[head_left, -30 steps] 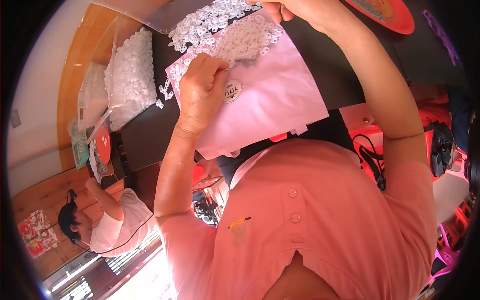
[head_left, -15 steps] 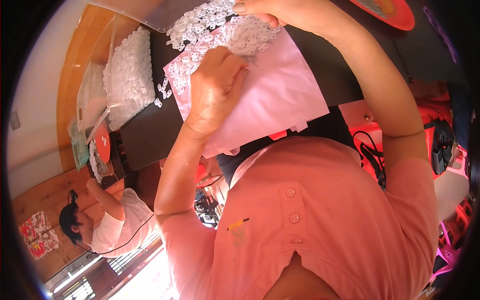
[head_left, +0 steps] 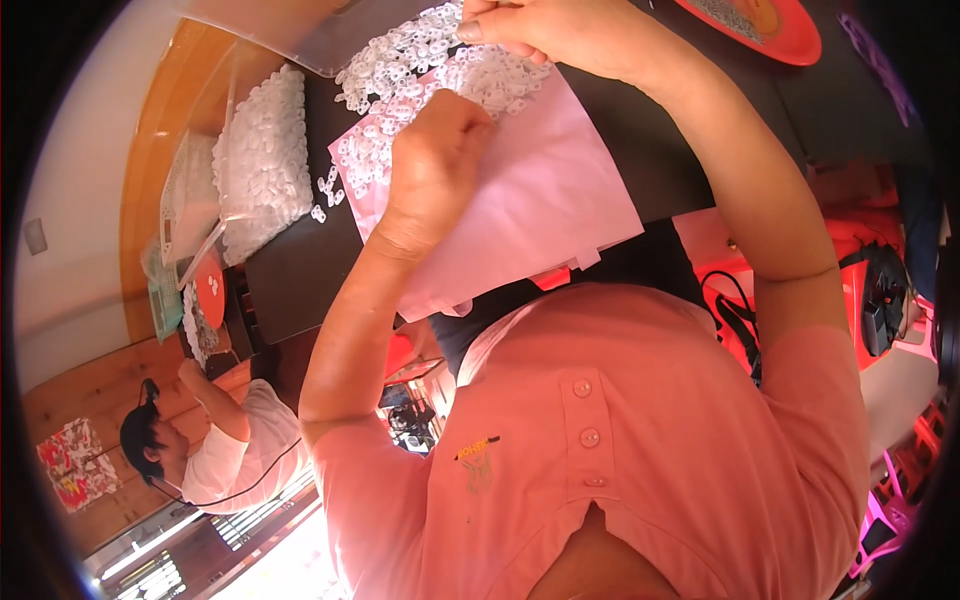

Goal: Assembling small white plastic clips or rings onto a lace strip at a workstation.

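Many small white plastic pieces with holes (head_left: 400, 75) lie heaped at the far side of a dark table. Part of the heap spreads over a pink cloth sheet (head_left: 540, 200), which hangs past the table's near edge. Over the sheet, at the near edge of the pieces, my left hand (head_left: 435, 165) is closed with its fingers curled under, and what they hold is hidden. My right hand (head_left: 560, 35) reaches across from the right above the heap. Its thumb and fingers are pinched together; anything between them is too small to make out.
A clear bag packed with white pieces (head_left: 265, 160) stands at the left by a clear plastic box (head_left: 225, 235). A red dish with small grey bits (head_left: 800, 45) sits at the far right. Another person (head_left: 230, 430) works at the lower left beside a red plate (head_left: 209, 290).
My right hand has shifted slightly left and down over the heap. The left hand stays closed near the same spot, turned a little. The whole view has shifted slightly.
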The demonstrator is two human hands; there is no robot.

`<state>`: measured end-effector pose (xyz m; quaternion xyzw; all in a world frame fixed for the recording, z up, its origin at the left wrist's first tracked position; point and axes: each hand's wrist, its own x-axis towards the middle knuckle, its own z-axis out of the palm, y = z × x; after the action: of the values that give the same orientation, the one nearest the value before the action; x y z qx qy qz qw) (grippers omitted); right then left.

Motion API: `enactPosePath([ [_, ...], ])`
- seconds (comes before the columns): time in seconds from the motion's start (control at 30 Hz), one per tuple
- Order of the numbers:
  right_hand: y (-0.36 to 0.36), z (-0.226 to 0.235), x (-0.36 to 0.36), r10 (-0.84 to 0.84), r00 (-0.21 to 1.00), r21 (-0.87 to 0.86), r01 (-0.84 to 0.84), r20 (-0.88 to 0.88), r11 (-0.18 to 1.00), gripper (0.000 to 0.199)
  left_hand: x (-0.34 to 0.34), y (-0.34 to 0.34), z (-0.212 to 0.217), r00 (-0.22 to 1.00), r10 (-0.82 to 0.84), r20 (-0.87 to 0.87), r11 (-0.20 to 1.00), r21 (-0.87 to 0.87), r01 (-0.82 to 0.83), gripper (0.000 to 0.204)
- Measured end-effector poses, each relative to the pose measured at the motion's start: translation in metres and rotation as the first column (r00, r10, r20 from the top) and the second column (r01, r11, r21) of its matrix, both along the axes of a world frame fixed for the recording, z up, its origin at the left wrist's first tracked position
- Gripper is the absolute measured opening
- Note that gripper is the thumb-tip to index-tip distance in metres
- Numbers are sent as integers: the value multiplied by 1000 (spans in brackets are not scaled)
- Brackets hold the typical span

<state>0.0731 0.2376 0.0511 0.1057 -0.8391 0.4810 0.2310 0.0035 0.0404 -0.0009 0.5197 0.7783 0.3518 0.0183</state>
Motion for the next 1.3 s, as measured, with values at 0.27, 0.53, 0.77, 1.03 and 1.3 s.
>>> enactPosePath([
  [0.27,-21,3,8,160,949,283,-81,-270,956,10,-4,-5,37,393,-48,918,938,177,-298,15],
  [0.53,-16,-18,-11,96,957,-13,-103,-273,995,5,-12,5,40,211,-253,944,930,298,-215,18],
  [0.77,-20,-21,-14,24,937,-12,-30,-350,999,6,-19,5,35,168,-306,937,921,336,-197,17],
  [1.03,-5,-12,-13,-127,952,-119,97,-279,988,3,4,22,6,898,53,-438,995,101,-10,16],
  [1.3,-5,-11,-13,-102,967,-151,68,-232,986,3,2,29,-15,802,-2,-597,998,-45,-31,9],
])
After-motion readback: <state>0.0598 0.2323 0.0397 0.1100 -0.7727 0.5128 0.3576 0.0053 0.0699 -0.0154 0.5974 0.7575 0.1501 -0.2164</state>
